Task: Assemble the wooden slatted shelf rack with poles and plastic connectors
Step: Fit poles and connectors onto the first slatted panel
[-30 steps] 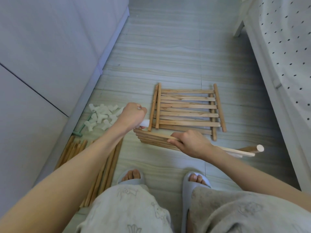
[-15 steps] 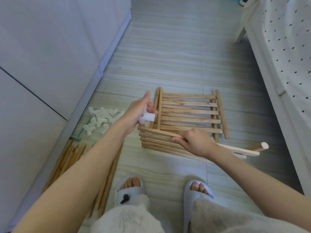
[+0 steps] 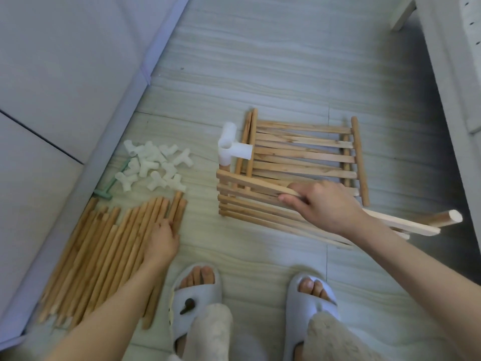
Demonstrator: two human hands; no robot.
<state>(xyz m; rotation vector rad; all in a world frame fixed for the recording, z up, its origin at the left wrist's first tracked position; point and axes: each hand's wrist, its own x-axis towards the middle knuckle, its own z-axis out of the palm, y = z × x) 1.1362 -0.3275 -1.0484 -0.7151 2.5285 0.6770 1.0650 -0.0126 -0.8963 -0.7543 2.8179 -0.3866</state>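
Left hand dropped onto poles (connector released).

Bare floor lies open between the pole pile and the slatted panels.

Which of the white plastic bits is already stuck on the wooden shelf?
The white three-way plastic connector capping the corner of the slatted panel the right hand grips. The other white connectors lie loose in a pile.

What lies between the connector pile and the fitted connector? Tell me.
Bare floor, per the head view: nothing lies between the pile of loose connectors and the fitted connector on the panel's corner.
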